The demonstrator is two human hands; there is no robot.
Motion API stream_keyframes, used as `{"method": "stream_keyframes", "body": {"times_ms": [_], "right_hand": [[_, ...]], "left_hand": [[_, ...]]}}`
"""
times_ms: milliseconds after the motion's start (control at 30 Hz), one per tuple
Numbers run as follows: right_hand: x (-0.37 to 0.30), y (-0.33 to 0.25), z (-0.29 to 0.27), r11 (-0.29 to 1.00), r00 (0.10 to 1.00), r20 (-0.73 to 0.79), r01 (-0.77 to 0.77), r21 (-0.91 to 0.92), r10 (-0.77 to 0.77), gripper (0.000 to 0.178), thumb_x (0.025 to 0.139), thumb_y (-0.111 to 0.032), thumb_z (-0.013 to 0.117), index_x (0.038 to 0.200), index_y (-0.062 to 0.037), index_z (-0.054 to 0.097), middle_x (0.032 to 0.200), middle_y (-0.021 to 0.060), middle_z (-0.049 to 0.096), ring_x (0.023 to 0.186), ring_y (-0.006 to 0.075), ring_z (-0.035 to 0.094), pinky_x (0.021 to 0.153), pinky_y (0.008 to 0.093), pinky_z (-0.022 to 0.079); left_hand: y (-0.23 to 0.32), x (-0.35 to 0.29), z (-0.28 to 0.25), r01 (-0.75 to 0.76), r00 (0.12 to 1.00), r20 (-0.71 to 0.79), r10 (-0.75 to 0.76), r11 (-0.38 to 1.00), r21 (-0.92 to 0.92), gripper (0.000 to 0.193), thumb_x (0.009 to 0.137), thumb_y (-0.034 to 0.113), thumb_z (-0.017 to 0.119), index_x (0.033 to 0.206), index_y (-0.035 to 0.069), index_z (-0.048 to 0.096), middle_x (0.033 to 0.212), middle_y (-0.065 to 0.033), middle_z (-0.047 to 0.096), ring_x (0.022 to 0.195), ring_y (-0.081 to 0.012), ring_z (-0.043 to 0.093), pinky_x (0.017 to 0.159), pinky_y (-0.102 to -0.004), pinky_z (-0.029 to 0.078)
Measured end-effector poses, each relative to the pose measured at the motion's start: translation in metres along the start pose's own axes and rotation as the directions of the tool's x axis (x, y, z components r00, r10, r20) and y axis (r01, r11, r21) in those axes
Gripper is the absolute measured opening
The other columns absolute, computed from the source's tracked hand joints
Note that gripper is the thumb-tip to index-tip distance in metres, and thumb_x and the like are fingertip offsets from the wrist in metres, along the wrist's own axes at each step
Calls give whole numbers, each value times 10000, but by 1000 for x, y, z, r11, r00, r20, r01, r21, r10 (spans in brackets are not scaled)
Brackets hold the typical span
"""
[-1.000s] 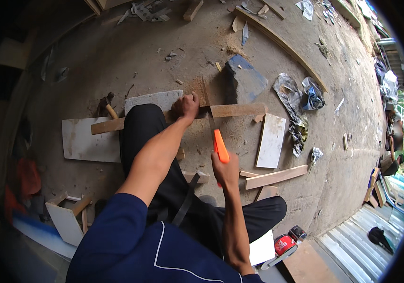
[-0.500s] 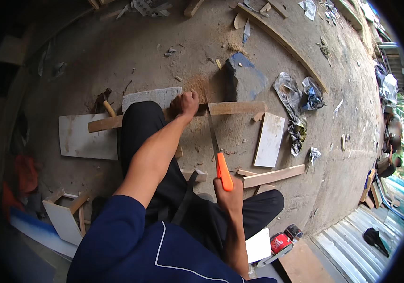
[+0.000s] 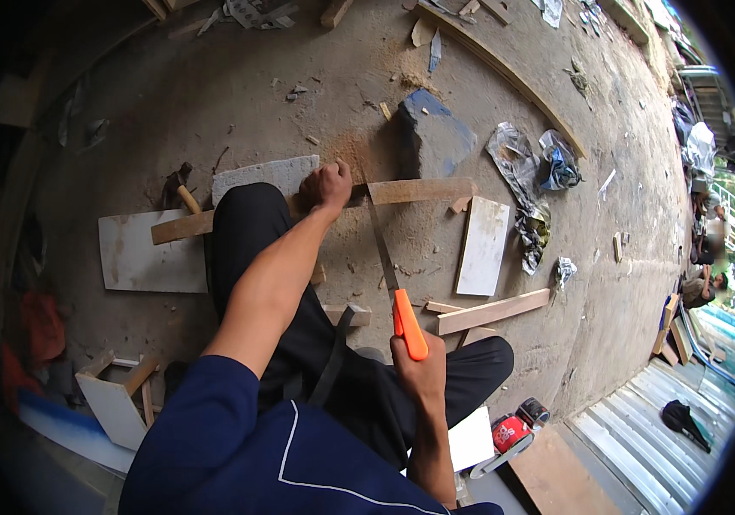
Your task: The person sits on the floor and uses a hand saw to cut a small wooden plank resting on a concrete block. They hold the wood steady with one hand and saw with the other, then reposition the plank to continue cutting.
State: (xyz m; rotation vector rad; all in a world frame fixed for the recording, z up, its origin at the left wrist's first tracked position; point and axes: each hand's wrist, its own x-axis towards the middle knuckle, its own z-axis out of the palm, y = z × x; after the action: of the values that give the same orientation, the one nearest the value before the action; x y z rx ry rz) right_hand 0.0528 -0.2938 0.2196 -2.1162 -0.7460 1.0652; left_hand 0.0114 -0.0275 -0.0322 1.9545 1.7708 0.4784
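Observation:
A long wooden plank (image 3: pixel 423 190) lies crosswise in front of me, under my left knee. My left hand (image 3: pixel 326 186) is closed over it just left of the saw, pressing or gripping it. In my right hand (image 3: pixel 423 369) is the orange handle of a handsaw (image 3: pixel 410 326). Its thin blade runs forward from my lap and meets the plank beside my left hand. Part of the plank is hidden by my left hand and my knee. Reddish sawdust (image 3: pixel 352 148) lies on the ground beyond the blade.
Past the plank stands a blue-and-grey block (image 3: pixel 440 137). A hammer (image 3: pixel 185 193) and a white board (image 3: pixel 148 253) lie at left. On the right are another white board (image 3: pixel 482 246), wood offcuts (image 3: pixel 496 312) and crumpled plastic (image 3: pixel 522 189). A red tape dispenser (image 3: pixel 511 433) sits near my right knee.
The saw has been drawn back toward me by a short stroke, with my right hand on its handle. My left hand keeps its place on the plank. The whole view has shifted slightly.

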Motion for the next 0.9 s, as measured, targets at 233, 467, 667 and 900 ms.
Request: {"method": "stream_keyframes", "body": {"times_ms": [233, 467, 667, 900], "right_hand": [[74, -7, 24, 1000, 1000, -1, -10, 17, 10, 285, 787, -192, 587, 683, 66, 525, 542, 219, 486, 468, 263, 509, 495, 404, 389], [-10, 1, 2, 996, 999, -1, -42, 73, 42, 254, 777, -169, 585, 686, 62, 530, 552, 198, 506, 476, 303, 500, 518, 390, 405], [61, 0, 29, 999, 1000, -24, -19, 50, 21, 275, 779, -184, 596, 688, 67, 530, 570, 227, 514, 481, 319, 510, 509, 399, 402], [3, 1, 11, 997, 996, -55, 63, -40, -65, 219, 767, -158, 599, 707, 47, 552, 592, 203, 528, 538, 340, 530, 538, 397, 420]], "left_hand": [[21, -12, -23, 59, 998, 27, -59, 998, 20, 414, 890, 340, 461, 696, 48, 682, 752, -199, 657, 705, -399, 635, 657, -508, 471], [16, -11, -23, -12, 1000, -11, 12, 1000, -6, 419, 889, 327, 477, 649, 41, 665, 680, -197, 635, 642, -394, 609, 635, -508, 436], [26, -14, -25, 31, 999, -12, -30, 998, 46, 398, 884, 320, 474, 684, 45, 681, 706, -195, 646, 672, -390, 624, 642, -506, 438], [30, -17, -34, 52, 998, -21, -54, 995, -90, 428, 890, 320, 484, 657, 8, 661, 666, -226, 618, 658, -398, 622, 596, -477, 446]]}}
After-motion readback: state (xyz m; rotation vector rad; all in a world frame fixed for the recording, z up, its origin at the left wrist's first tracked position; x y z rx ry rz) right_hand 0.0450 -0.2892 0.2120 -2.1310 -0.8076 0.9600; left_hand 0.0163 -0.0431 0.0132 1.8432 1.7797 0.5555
